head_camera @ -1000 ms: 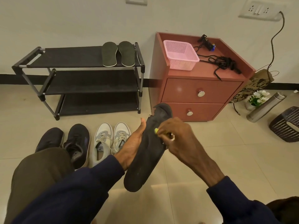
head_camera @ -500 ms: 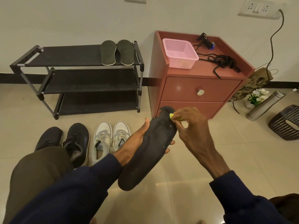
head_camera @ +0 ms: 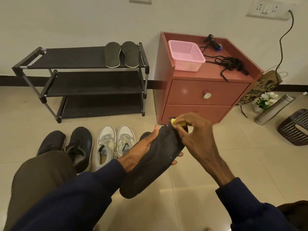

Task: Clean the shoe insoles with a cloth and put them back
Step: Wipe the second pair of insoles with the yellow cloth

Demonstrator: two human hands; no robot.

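One insole [head_camera: 150, 165], yellow cloth [head_camera: 173, 121], bag [head_camera: 265, 83] print unreadable

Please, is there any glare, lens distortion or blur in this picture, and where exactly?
Head view: warm, even indoor light; a pale glare patch on the upper drawer and a sheen on the floor tiles; the wide-angle lens bows the black skirting line and slants the shoe rack; the insole and the yellow cloth look only slightly soft, without strong motion blur.
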